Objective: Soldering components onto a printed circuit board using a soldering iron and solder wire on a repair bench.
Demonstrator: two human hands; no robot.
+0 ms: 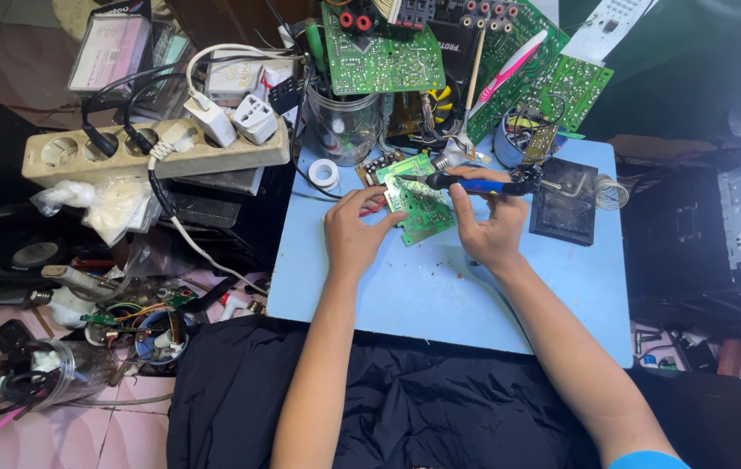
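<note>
A small green circuit board (pixel 421 208) lies tilted on the light blue board-like table top (pixel 440 295). My left hand (pixel 355 233) pinches the board's left edge and holds it steady. In my right hand (pixel 492 227) is a blue-handled soldering iron (pixel 474 184), held crosswise, its tip pointing left over the upper part of the circuit board. The iron's black cord end sits near the iron stand.
A black soldering stand with a coil (pixel 572 201) is to the right. A roll of white tape (pixel 323 174) and a glass jar (pixel 344 126) stand behind, with several larger green boards (pixel 381 54). A beige power strip (pixel 153 149) with plugs sits left. Black cloth (pixel 422 399) covers my lap.
</note>
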